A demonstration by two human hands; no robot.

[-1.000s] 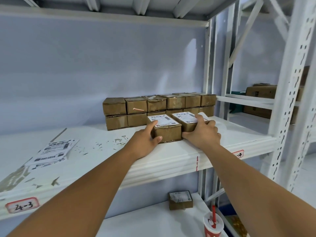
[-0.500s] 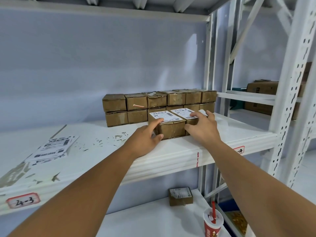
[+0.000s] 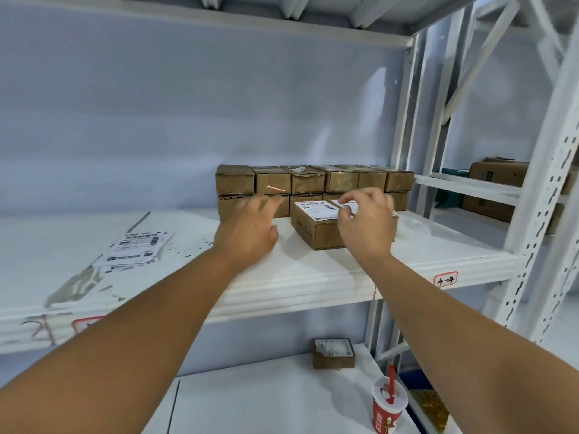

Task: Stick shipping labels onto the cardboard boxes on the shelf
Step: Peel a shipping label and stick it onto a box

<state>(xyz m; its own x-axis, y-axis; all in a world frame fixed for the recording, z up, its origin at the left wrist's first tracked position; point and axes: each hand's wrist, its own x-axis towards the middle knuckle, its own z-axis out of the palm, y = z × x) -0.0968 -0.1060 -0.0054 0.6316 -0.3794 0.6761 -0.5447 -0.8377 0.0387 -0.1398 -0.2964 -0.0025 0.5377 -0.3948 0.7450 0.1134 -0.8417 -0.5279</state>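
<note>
on the white shelf (image 3: 313, 277), a stack of brown boxes (image 3: 341, 181) stands two rows high against the back wall. just in front of it sits a front box (image 3: 316, 234) with a label (image 3: 316, 209) stuck flat on its top. a second box (image 3: 395, 221) lies just beside it on the right, mostly hidden by the right hand (image 3: 366, 225), with its own white label partly showing. the right hand hovers over these two boxes with its fingers curled and its thumb and forefinger close to that second label. i cannot tell whether its grip pinches the paper or holds nothing. the left hand (image 3: 247, 228) is blurred, away from the front box, with its grip spread and its fingers pointing at the lower row of the stack. a pile of label sheets (image 3: 134, 249) lies well to the left on the shelf, with paper scraps scattered near it. on the shelf below sit a small labelled box (image 3: 333, 353) and a red cup (image 3: 389, 405) with a straw.
</note>
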